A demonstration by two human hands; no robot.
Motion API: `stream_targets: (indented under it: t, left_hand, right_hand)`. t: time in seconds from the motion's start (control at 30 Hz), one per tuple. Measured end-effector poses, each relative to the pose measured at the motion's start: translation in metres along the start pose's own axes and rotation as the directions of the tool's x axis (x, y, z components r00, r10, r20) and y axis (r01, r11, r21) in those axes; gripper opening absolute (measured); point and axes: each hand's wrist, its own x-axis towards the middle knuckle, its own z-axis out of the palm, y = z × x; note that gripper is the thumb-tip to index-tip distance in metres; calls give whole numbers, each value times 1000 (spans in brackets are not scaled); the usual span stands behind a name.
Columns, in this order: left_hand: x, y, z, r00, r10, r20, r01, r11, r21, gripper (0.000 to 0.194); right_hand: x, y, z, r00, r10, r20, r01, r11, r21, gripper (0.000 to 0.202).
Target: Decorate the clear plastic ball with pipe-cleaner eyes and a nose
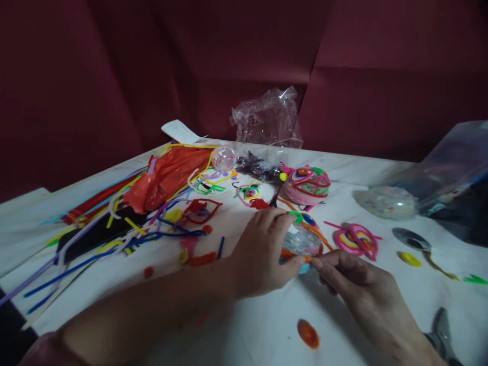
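A clear ball (304, 241) trimmed with orange, green and blue pipe cleaners sits low over the table in front of me. My left hand (263, 256) wraps round its left side, the thumb pressing along the lower edge. At the ball's lower right, my right hand (354, 284) is closed in a pinch on an orange pipe cleaner (307, 259), whose tip is hidden by the fingers. An orange pipe cleaner coil (308, 334) lies on the table below the hands. Right of the ball is a pink and yellow pipe cleaner spiral (356, 241).
Behind the ball stands a pink decorated ball (307, 185), with a clear plastic bag (267, 119) farther back. Loose pipe cleaners and a red plastic packet (168, 175) cover the left. A clear ball (392, 202) lies right, and dark-handled pliers or scissors (442, 333) lie by my right wrist.
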Motion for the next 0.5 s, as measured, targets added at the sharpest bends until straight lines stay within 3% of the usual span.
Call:
stream_targets:
  t: [0.23,0.5]
  left_hand:
    - [-3,1,2,1000,-12,-17,12,1000,5,52]
    - [-5,3,1,998,-59,-14,59,998,-4,55]
  right_hand:
    - [4,5,-2,997,-47,-54,43,997,-71,30]
    - [13,7,-21,988,75,-132,-65,995,78,38]
